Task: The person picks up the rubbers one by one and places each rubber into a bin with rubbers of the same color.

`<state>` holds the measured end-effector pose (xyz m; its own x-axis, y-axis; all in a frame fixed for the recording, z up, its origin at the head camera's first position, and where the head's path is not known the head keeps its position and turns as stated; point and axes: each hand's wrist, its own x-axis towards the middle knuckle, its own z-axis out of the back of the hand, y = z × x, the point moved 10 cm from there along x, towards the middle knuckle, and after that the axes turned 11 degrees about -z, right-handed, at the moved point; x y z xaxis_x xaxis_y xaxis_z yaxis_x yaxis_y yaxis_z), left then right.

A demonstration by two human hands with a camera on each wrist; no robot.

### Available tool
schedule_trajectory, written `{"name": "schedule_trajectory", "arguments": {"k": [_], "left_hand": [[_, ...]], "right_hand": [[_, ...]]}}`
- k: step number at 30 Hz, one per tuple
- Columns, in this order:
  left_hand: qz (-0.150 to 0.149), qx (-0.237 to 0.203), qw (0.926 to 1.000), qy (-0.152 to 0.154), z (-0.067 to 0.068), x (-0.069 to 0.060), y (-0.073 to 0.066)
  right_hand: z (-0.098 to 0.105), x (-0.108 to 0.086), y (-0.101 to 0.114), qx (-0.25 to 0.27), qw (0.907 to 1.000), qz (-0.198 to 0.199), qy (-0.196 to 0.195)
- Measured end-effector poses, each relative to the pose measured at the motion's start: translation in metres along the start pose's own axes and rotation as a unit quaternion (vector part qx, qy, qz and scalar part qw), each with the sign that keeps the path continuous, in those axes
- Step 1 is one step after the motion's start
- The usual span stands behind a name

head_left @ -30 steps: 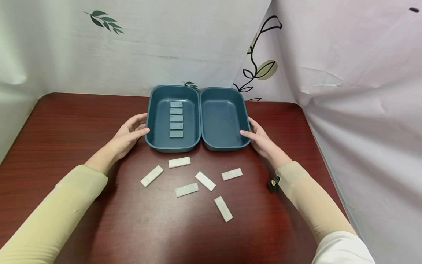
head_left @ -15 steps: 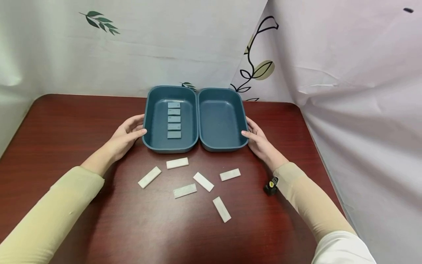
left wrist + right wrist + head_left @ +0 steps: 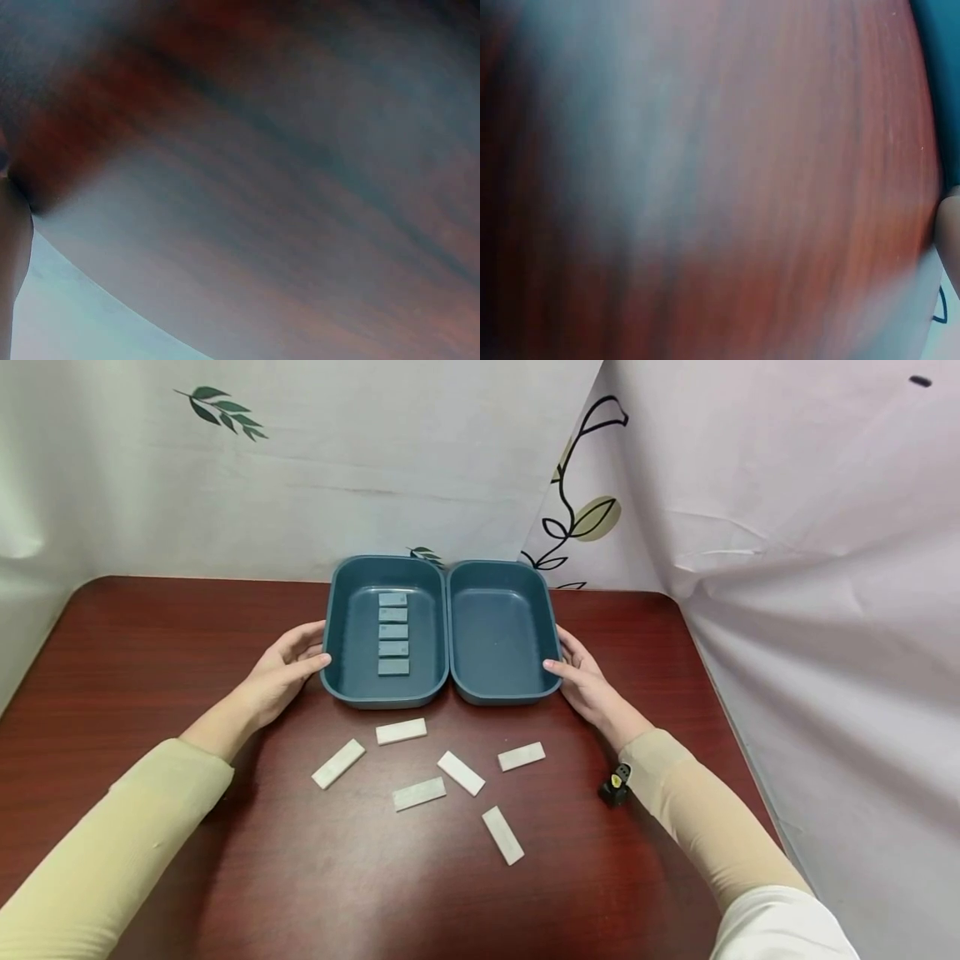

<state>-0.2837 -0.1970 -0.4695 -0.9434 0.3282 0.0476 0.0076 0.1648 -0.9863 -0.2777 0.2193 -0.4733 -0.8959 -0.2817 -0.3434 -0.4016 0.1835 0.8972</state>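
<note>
Two dark blue rectangular trays stand side by side in the head view, rims touching. My left hand (image 3: 276, 682) grips the outer side of the left tray (image 3: 352, 647), thumb at its rim and fingers along the wall. At the other end, my right hand (image 3: 592, 692) holds the right tray (image 3: 497, 647), with the thumb over its front right rim. Its fingers are partly hidden behind the wall. A column of several blue-grey rectangular tiles (image 3: 393, 632) lies in the left tray. The right tray has a bare floor.
Several white rectangular tiles (image 3: 461, 772) lie scattered on the dark red wooden table (image 3: 315, 877) in front of the trays. A small black device (image 3: 615, 783) sits at the right wrist. White patterned curtains (image 3: 322, 460) hang behind the table and along its right side.
The head view has shifted slightly, so the whole scene sits a little farther left in it. Both hands keep their places on the trays, and the tiles have not moved on the table.
</note>
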Motion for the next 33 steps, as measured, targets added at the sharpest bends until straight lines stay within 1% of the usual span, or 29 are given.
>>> {"name": "schedule_trajectory", "arguments": {"k": [8, 11, 15, 20, 24, 29, 33], "left_hand": [[-0.001, 0.005, 0.9999, 0.009, -0.001, 0.0, -0.005], [0.003, 0.023, 0.9997, 0.006, 0.002, -0.002, -0.007], [0.008, 0.067, 0.9977, 0.011, 0.005, -0.007, -0.01], [0.021, 0.129, 0.9909, 0.033, 0.007, -0.02, -0.011], [0.036, 0.165, 0.9843, 0.051, 0.008, -0.033, -0.01], [0.039, 0.189, 0.9792, 0.063, 0.009, -0.047, -0.01], [0.031, 0.182, 0.9806, 0.067, 0.007, -0.058, -0.012]], "right_hand": [[0.0, 0.001, 0.001, -0.009, 1.0, 0.0, 0.0], [-0.002, 0.003, 0.001, -0.017, 0.9998, -0.001, 0.004], [-0.002, 0.003, 0.001, -0.018, 0.9998, -0.002, 0.003], [-0.001, 0.002, 0.0, -0.019, 0.9998, -0.007, -0.003], [0.001, 0.002, -0.001, -0.022, 0.9997, -0.006, -0.002], [0.002, 0.003, -0.001, -0.02, 0.9998, -0.005, -0.003], [0.002, 0.003, -0.001, -0.024, 0.9997, -0.008, -0.004]]}}
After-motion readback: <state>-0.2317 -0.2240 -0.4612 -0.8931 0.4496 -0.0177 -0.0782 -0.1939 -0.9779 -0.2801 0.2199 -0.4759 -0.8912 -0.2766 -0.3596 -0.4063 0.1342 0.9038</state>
